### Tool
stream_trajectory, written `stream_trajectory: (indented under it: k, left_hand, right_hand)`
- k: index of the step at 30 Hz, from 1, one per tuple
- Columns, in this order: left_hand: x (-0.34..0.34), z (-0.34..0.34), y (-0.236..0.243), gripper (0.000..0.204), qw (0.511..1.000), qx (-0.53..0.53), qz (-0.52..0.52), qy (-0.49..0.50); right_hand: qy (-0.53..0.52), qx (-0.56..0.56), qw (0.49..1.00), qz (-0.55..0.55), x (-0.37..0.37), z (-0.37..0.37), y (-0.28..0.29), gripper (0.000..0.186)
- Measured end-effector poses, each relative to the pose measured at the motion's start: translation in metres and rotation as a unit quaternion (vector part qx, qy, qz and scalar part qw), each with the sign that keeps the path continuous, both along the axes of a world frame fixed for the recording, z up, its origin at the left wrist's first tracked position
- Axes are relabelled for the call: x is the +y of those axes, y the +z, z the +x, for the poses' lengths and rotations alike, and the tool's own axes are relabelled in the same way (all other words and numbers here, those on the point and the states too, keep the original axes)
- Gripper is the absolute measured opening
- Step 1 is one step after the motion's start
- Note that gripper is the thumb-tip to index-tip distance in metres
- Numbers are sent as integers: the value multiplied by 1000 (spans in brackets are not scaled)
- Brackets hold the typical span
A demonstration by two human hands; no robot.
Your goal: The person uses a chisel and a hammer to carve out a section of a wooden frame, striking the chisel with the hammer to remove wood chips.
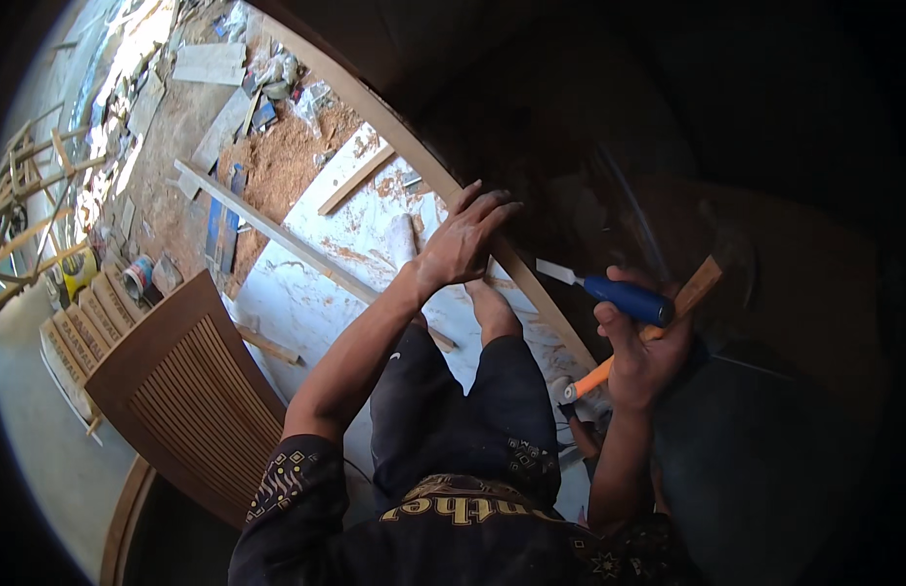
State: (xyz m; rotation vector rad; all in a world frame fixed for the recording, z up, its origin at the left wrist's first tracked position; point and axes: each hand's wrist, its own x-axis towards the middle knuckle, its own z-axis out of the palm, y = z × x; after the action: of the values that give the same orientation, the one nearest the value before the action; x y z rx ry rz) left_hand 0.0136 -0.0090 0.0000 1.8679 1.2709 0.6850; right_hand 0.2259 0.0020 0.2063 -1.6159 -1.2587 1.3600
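Note:
A long narrow wooden board (pixel 394 122) slants from the upper left down past my legs. My left hand (pixel 461 239) rests across it, fingers stretched over its far edge and slightly apart. To the right, my right hand (pixel 648 356) is closed on a chisel with a blue handle (pixel 629 299), its flat metal blade toward the board. The same hand also has a long orange-handled tool (pixel 594 377), with a round metal piece at its lower end and a brown upper end. My palm and fingers partly hide it, so its kind is unclear.
A slatted wooden panel (pixel 194 376) stands at the left, near stacked printed boxes (pixel 86 327). A wooden strip (pixel 277 234) crosses the white sheet (pixel 306 283) on the floor. Sawdust (pixel 277 161) and scraps lie beyond. Deep shadow covers the right side.

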Motion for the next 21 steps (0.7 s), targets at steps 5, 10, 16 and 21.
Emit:
stream_trajectory:
  k: [5, 10, 16, 21]
  left_hand:
    - [1, -12, -6, 82, 998, -33, 31, 52]
    - [-12, 3, 34, 92, 980, -129, 35, 145]
    - [-6, 50, 51, 33, 885, -236, 113, 386]
    - [19, 44, 52, 23, 850, -182, 184, 459]
  right_hand:
    - [42, -22, 999, 3, 11, -26, -6, 52]
    - [104, 1, 995, 2, 28, -41, -4, 56]
    - [246, 16, 968, 49, 38, -59, -19, 58]
    - [262, 37, 963, 45, 38, -60, -35, 56]
